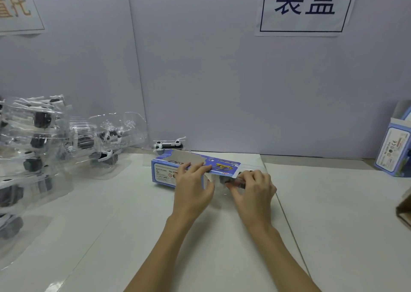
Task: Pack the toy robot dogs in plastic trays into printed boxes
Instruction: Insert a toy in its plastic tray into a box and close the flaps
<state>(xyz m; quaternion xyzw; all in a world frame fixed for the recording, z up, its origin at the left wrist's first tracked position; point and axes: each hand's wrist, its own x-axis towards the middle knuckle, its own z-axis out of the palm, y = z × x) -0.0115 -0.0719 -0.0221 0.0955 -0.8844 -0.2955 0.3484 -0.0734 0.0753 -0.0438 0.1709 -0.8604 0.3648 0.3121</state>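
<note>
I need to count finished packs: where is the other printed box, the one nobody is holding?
In the head view, the second printed box stands at the far right edge of the table, against the back wall.

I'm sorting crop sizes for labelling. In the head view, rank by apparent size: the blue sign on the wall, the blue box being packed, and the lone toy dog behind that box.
1. Blue sign, largest.
2. Blue box under the hands.
3. Lone toy dog, clearly smallest.
The sign hangs farther away than the box.
</note>
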